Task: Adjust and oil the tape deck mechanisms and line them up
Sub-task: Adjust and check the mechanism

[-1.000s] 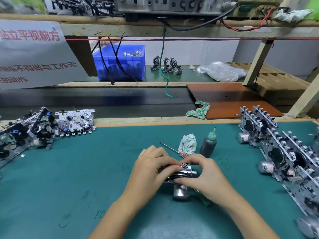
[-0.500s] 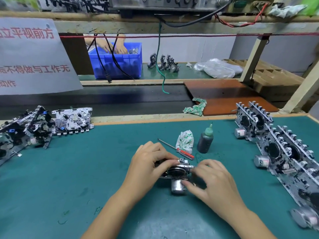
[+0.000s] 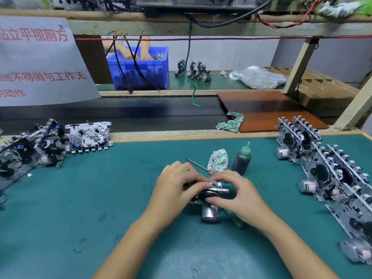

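Back up onto the top edge of the tape deck mechanism comes the right hand, off the low spot beside the motor can held half a second ago; much the same two-handed pinch as a full second ago. Shifts little otherwise: left hand in the same clasp, mechanism on the same patch of green mat near the front middle of the bench.

Grips the mechanism from both sides now: left fingers curled over its top left, right forefinger and thumb pinching the small metal parts at its upper right edge. Looks to be the adjusting step, with oiling not yet begun, to judge from the oil bottle standing capped and untouched just behind the right hand, beside a crumpled rag and a thin screwdriver lying on the mat.

Calls next, probably, for freeing the right hand to take up bottle or screwdriver while the left steadies the piece; cannot tell from here whether the setting is finished.

Waits at the left: a loose heap of mechanisms. Stands at the right: a tidy row of mechanisms on edge, likely the place for this one afterwards.
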A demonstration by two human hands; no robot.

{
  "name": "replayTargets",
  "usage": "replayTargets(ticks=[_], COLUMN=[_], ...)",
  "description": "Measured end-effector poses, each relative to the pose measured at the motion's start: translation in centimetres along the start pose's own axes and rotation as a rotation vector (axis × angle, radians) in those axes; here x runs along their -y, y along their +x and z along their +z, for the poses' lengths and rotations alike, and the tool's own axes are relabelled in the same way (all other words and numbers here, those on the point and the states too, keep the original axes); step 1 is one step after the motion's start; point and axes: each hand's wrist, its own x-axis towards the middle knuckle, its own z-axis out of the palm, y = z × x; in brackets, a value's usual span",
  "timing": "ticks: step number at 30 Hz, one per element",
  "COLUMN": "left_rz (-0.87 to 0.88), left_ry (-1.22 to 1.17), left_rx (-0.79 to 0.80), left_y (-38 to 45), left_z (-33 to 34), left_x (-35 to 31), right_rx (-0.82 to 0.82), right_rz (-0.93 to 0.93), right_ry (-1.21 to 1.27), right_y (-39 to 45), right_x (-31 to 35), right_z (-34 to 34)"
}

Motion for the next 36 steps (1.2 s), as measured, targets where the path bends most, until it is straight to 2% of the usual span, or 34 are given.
replayTargets(ticks=[11, 15, 18, 20, 23, 28, 31, 34, 36], left_rz=[-0.016, -0.017, -0.013, -0.01, -0.015, -0.017, 0.004, 0.028, 0.036], left_ry=[-0.018, 0.003, 0.011, 0.019, 0.004, 0.033, 0.049, 0.098, 0.195], left_rx=[0.021, 0.003, -0.003, -0.01, 0.0, 0.049, 0.117, 0.114, 0.156], left_y=[0.0, -0.2, -0.2, -0.1, -0.2, 0.0, 0.3, 0.3, 0.1], left_z=[0.0, 0.1, 0.1, 0.1, 0.0, -0.3, -1.3, -3.0, -3.9], left_x=[0.0, 0.0, -0.1, -0.1, -0.1, -0.4, -0.6, -0.4, -0.2], right_rx=[0.035, 0.081, -0.064, -0.112, -0.093, 0.028, -0.02, -0.127, -0.089], right_rz=[0.023, 0.09, -0.05, -0.177, -0.216, -0.22, -0.169, -0.269, -0.385], right_ry=[0.045, -0.13, -0.561, -0.694, -0.765, -0.835, -0.698, -0.626, -0.72], right_y=[-0.2, -1.3, -2.5, -2.9, -2.7, -2.4, -1.5, -0.3, 0.8], right_x=[-0.1, -0.6, -1.0, -1.1, -1.4, -0.4, 0.7, 2.6, 3.9], right_z=[-0.1, -0.6, -0.5, -0.3, -0.6, -1.4, -2.8, -3.0, -2.4])
